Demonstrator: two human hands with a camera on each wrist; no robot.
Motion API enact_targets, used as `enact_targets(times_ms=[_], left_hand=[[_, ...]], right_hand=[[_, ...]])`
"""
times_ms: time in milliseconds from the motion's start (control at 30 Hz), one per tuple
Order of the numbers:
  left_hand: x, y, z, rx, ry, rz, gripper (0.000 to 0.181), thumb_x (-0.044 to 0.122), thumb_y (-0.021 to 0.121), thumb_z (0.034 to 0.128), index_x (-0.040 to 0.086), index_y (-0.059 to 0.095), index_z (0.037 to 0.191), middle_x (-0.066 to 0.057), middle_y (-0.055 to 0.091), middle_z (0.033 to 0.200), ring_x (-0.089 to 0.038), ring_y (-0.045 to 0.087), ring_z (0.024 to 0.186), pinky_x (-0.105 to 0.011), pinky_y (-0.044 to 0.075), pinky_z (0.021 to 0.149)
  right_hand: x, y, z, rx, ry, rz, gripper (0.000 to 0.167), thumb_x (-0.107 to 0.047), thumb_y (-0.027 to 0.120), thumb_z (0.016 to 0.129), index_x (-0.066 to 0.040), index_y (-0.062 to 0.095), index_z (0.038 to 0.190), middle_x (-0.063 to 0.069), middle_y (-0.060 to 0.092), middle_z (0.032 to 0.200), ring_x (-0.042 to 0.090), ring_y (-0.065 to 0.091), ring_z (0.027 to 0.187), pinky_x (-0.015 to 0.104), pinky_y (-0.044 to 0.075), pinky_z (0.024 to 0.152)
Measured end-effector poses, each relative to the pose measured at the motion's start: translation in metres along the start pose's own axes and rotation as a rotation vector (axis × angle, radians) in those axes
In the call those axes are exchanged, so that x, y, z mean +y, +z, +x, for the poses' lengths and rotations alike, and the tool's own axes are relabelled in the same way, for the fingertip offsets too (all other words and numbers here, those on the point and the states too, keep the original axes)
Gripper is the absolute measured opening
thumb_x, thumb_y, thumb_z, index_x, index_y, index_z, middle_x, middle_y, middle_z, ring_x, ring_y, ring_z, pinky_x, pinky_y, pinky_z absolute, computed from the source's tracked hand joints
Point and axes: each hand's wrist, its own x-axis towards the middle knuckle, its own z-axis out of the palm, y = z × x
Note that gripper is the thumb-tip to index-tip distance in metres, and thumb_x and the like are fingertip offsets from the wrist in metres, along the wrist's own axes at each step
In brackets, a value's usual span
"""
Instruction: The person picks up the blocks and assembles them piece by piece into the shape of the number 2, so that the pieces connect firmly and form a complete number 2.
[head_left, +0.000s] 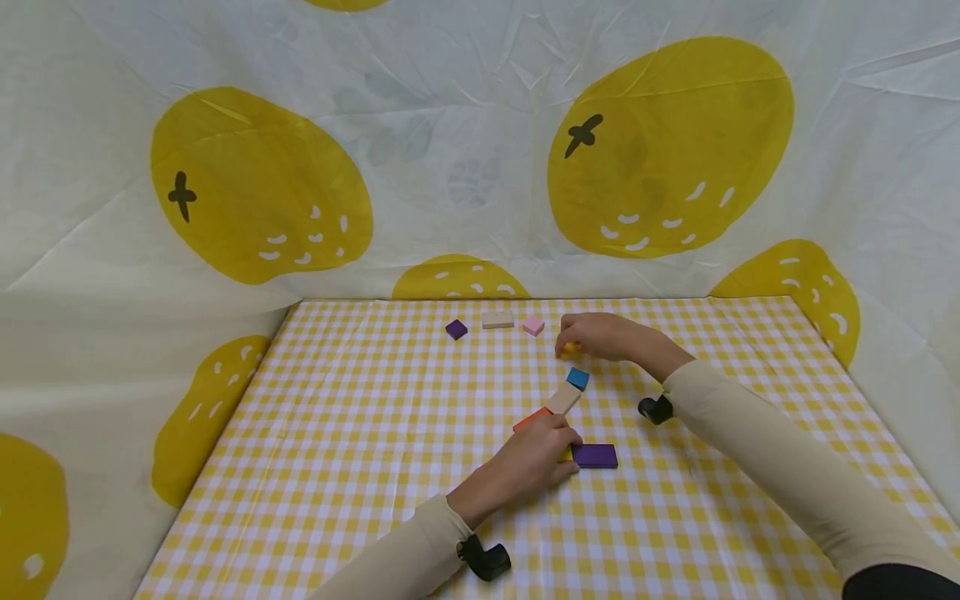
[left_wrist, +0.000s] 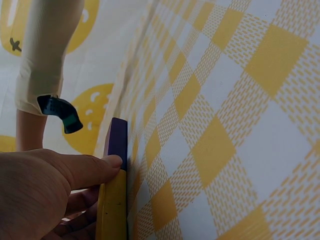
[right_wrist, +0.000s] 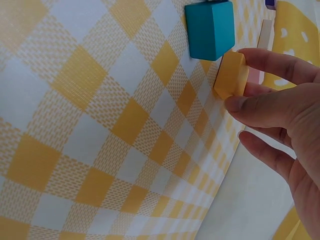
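Note:
My right hand (head_left: 600,336) pinches a small orange-yellow block (right_wrist: 231,75) between thumb and fingertips, low over the tablecloth. Close to it sits a blue block (head_left: 577,379), the end of a bent row with a beige block (head_left: 564,398) and an orange-red block (head_left: 529,419). My left hand (head_left: 528,457) grips a yellow block (left_wrist: 113,205), partly covered in the head view. Its thumb lies at the seam where the yellow block meets a long purple block (head_left: 596,456). Part of the orange-red block is hidden behind the left hand.
Near the table's far edge lie a small purple block (head_left: 456,330), a cream block (head_left: 498,320) and a pink block (head_left: 533,326). A yellow checked cloth (head_left: 337,433) covers the table. Behind it hangs a white curtain (head_left: 450,167) with yellow fruit shapes.

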Motion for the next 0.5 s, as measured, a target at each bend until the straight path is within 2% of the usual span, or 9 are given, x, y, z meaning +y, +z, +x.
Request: enact_targets(times_ms=[300,500], left_hand=[[0.0,-0.001,0.0,-0.01,-0.011,-0.012,0.025,0.026,0.079,0.0902,0.012,0.075,0.11,0.001,0.065,0.104,-0.006,0.058,0.09,-0.012,0.046,0.079],[0.0,-0.001,0.0,-0.014,-0.019,-0.03,0.024,0.025,0.078,0.0908,0.011,0.075,0.111,0.001,0.065,0.104,-0.006,0.058,0.09,-0.012,0.046,0.079]], right_hand=[[-0.003,0.0,-0.011,-0.055,0.03,0.007,0.029,0.004,0.067,0.094,-0.019,0.078,0.106,0.004,0.062,0.102,0.018,0.061,0.087,0.033,0.051,0.072],[-0.004,0.001,-0.017,-0.038,0.015,0.011,0.027,0.003,0.067,0.094,-0.018,0.077,0.107,0.003,0.062,0.1,0.017,0.059,0.084,0.032,0.051,0.072]])
